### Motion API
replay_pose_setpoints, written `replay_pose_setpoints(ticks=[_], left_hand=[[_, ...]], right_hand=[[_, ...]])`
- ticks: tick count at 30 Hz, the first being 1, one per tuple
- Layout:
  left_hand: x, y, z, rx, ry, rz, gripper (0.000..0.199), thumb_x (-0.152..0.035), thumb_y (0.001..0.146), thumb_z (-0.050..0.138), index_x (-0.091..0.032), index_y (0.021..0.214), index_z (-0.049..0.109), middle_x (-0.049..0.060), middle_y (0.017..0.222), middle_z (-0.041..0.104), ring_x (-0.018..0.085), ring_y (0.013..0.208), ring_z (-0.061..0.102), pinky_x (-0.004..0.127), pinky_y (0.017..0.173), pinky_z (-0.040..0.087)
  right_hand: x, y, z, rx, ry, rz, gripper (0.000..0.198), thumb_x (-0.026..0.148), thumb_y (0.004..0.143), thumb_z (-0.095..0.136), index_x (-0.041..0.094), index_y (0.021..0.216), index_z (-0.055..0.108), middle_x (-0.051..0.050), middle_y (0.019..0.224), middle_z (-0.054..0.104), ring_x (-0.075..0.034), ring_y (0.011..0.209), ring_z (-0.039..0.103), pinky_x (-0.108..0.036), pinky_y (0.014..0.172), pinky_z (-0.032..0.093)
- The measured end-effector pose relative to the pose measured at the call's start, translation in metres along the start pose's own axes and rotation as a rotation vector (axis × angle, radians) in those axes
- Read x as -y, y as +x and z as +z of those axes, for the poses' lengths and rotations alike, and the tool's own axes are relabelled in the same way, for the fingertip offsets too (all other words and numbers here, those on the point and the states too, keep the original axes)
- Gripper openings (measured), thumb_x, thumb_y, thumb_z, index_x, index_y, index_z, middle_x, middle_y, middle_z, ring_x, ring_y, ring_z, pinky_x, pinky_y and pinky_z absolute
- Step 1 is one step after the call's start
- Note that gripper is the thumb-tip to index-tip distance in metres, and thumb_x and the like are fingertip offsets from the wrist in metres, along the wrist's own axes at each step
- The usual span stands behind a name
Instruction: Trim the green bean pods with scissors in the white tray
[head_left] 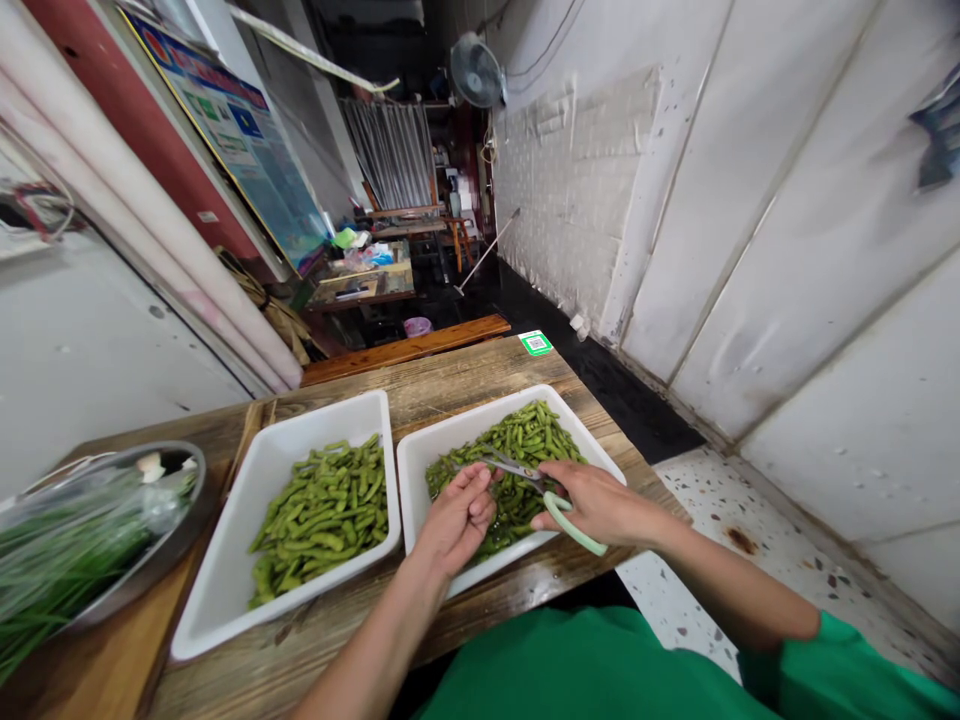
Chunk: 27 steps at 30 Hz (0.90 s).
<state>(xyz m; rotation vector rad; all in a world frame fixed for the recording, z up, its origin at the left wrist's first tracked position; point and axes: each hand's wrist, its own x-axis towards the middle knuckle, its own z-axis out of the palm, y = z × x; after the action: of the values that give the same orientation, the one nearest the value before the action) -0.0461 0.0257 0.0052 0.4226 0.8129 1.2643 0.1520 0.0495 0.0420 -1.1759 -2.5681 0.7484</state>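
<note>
My right hand (592, 502) grips a pair of scissors (581, 537) with pale green handles, their metal blades pointing left toward my left hand. The fingers of my left hand (459, 515) are curled and pinched together near the blade tips; what they hold is too small to make out. Both hands are above the right white tray (431, 450), which has green edamame pods (536, 430) in it, with some water showing among them. Beside it on the left, a second white tray (225, 570) holds a pile of edamame pods (330, 510).
A metal bowl (196, 490) with green stalks (90, 550) and plastic wrap stands at the left. Under the trays is a wooden table (450, 375) bearing a green QR-code card (535, 343). Beyond are a bench (412, 347), a cluttered table (397, 280) and a wall fan (476, 70).
</note>
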Motion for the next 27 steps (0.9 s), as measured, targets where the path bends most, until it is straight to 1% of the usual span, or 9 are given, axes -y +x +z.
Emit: replay_pose_setpoints(ticks=[4, 7, 12, 18, 20, 22, 24, 25, 27], left_hand=[[0.003, 0.002, 0.003, -0.005, -0.009, 0.026, 0.021, -0.014, 0.063, 0.066, -0.014, 0.076, 0.05, -0.002, 0.066, 0.052, -0.003, 0.039, 0.03, 0.012, 0.038, 0.025], [0.005, 0.002, 0.003, -0.026, 0.01, 0.017, 0.022, -0.014, 0.061, 0.067, -0.013, 0.075, 0.05, -0.004, 0.06, 0.049, -0.002, 0.038, 0.03, 0.013, 0.037, 0.023], [0.011, -0.003, 0.001, -0.091, 0.051, -0.048, 0.02, -0.012, 0.06, 0.067, -0.01, 0.072, 0.051, 0.0, 0.065, 0.054, -0.002, 0.038, 0.03, 0.013, 0.036, 0.022], [0.017, -0.008, -0.001, -0.171, 0.118, -0.094, 0.015, -0.014, 0.061, 0.065, -0.01, 0.07, 0.054, 0.006, 0.075, 0.06, -0.002, 0.038, 0.029, 0.014, 0.036, 0.022], [0.006, -0.012, -0.003, -0.21, 0.319, -0.007, 0.019, -0.021, 0.061, 0.065, -0.011, 0.075, 0.055, 0.006, 0.075, 0.06, 0.0, 0.039, 0.032, 0.016, 0.038, 0.023], [-0.016, -0.017, -0.01, -0.318, 0.675, 0.211, 0.025, -0.029, 0.063, 0.062, -0.014, 0.082, 0.057, 0.003, 0.071, 0.059, 0.004, 0.042, 0.037, 0.019, 0.042, 0.029], [-0.047, -0.024, -0.022, -0.546, 1.16, 0.528, 0.028, -0.033, 0.066, 0.057, -0.017, 0.089, 0.058, 0.002, 0.07, 0.058, 0.01, 0.055, 0.047, 0.024, 0.056, 0.038], [-0.063, -0.028, -0.029, -0.669, 1.385, 0.638, 0.03, -0.033, 0.069, 0.052, -0.018, 0.094, 0.058, 0.004, 0.075, 0.059, 0.015, 0.065, 0.051, 0.029, 0.065, 0.039], [-0.092, -0.032, -0.043, -0.803, 1.772, 0.693, 0.032, -0.032, 0.071, 0.048, -0.016, 0.096, 0.058, 0.011, 0.092, 0.058, 0.026, 0.089, 0.049, 0.041, 0.08, 0.034]], right_hand=[[0.0, 0.003, 0.001, 0.004, -0.017, 0.002, 0.06, 0.058, 0.068, 0.047, 0.015, 0.11, 0.047, -0.01, 0.094, 0.057, -0.02, 0.082, 0.054, -0.027, 0.069, 0.039], [0.0, 0.003, 0.001, 0.026, -0.031, 0.007, 0.052, 0.058, 0.07, 0.045, 0.017, 0.101, 0.053, -0.007, 0.083, 0.06, -0.019, 0.075, 0.055, -0.024, 0.063, 0.037], [-0.004, -0.001, 0.001, 0.085, -0.088, 0.022, 0.048, 0.059, 0.071, 0.043, 0.018, 0.092, 0.058, -0.006, 0.072, 0.062, -0.018, 0.066, 0.056, -0.023, 0.055, 0.033], [-0.012, 0.001, -0.002, 0.159, -0.139, -0.008, 0.041, 0.054, 0.072, 0.045, 0.018, 0.083, 0.062, -0.006, 0.073, 0.064, -0.019, 0.07, 0.058, -0.022, 0.053, 0.033], [-0.015, 0.002, -0.003, 0.161, -0.136, 0.0, 0.041, 0.054, 0.07, 0.047, 0.019, 0.086, 0.061, -0.006, 0.076, 0.064, -0.02, 0.072, 0.059, -0.022, 0.055, 0.034], [-0.019, 0.002, -0.005, 0.14, -0.142, 0.025, 0.044, 0.055, 0.069, 0.048, 0.02, 0.092, 0.06, -0.007, 0.079, 0.065, -0.021, 0.074, 0.059, -0.023, 0.058, 0.035], [-0.023, 0.001, -0.005, 0.115, -0.157, 0.053, 0.046, 0.055, 0.07, 0.047, 0.019, 0.097, 0.058, -0.008, 0.082, 0.065, -0.022, 0.076, 0.059, -0.024, 0.06, 0.036], [-0.025, 0.001, -0.005, 0.104, -0.165, 0.064, 0.047, 0.054, 0.07, 0.047, 0.019, 0.099, 0.058, -0.008, 0.083, 0.064, -0.022, 0.077, 0.059, -0.025, 0.061, 0.037], [-0.029, 0.0, -0.003, 0.09, -0.175, 0.075, 0.047, 0.053, 0.071, 0.047, 0.019, 0.101, 0.057, -0.008, 0.084, 0.064, -0.023, 0.078, 0.059, -0.026, 0.062, 0.037]])
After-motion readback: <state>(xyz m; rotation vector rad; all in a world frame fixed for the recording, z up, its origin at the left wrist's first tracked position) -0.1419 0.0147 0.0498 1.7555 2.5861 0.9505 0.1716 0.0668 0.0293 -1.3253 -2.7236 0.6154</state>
